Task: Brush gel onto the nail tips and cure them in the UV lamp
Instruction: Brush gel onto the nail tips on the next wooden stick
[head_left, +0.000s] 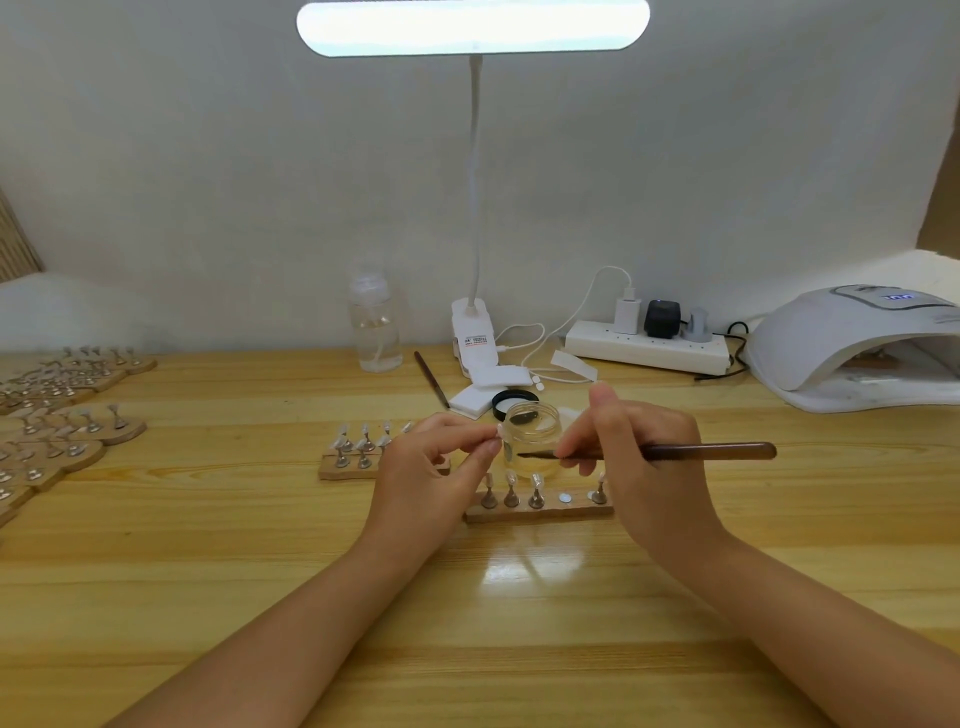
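Mid-table, the left hand (431, 457) pinches a nail tip (500, 434) that its fingers half hide, the right hand (636, 457) grips the brush (691, 451), and the table's right edge cuts off the UV lamp (852, 348).

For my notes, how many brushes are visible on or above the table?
2. One brush is held in the right hand, its tip near the gel jar. The second brush lies on the table beside the clear bottle. Others may be hidden.
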